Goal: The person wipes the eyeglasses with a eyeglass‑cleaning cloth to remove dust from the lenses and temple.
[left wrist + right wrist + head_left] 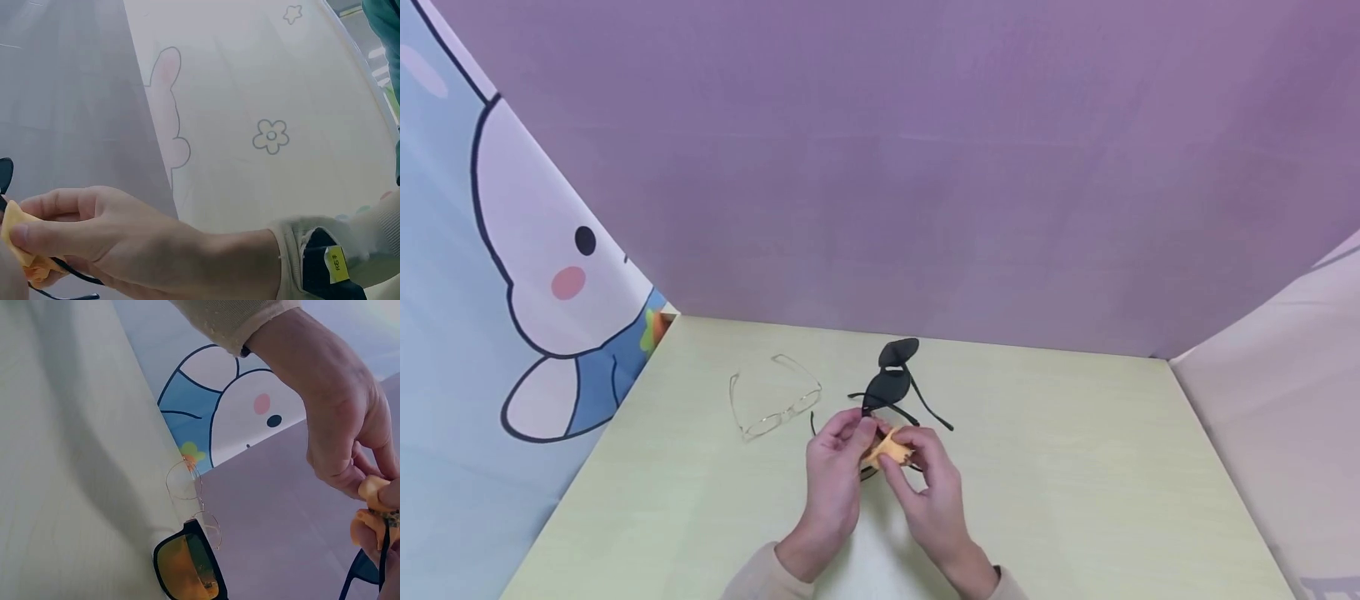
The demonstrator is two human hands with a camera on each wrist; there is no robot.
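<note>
My left hand (833, 483) grips a pair of black-framed sunglasses (181, 565) by the frame, close over the table. An amber lens shows large in the right wrist view; in the head view the hands hide most of the pair. My right hand (936, 487) pinches a bunched orange cloth (895, 450) against the frame, right beside the left fingertips. In the left wrist view a thin black temple arm (76, 272) sticks out below the cloth. Just beyond the hands, dark-lensed black sunglasses (887, 387) lie on the table.
Thin metal-rimmed eyeglasses (790, 412) lie with temples spread, left of the hands. The pale table (1075, 467) ends at a purple backdrop (925, 208). A blue curtain with a cartoon rabbit (565, 333) stands at the left, and a pale curtain (1285, 400) at the right.
</note>
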